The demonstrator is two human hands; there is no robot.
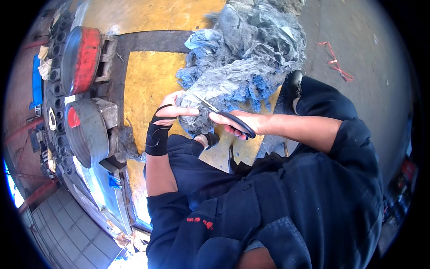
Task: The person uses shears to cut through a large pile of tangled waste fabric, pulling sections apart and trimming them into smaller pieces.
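A large heap of crumpled grey and blue mesh netting (251,67) lies in front of me and reaches down to my hands. My left hand (175,107), with a black wrist wrap (157,138), is closed on the near end of the netting, its thumb pointing right. My right hand (237,122) grips black-handled scissors (208,106). Their blades point up and left, over the netting beside my left hand. Whether the blades touch the mesh, I cannot tell.
Yellow floor panels (152,76) lie beneath the netting. To the left stand a red and black drum (85,58) and a grey drum (89,134) on blocks. A red cord (333,60) rests on the grey floor at right. My shoes flank the netting.
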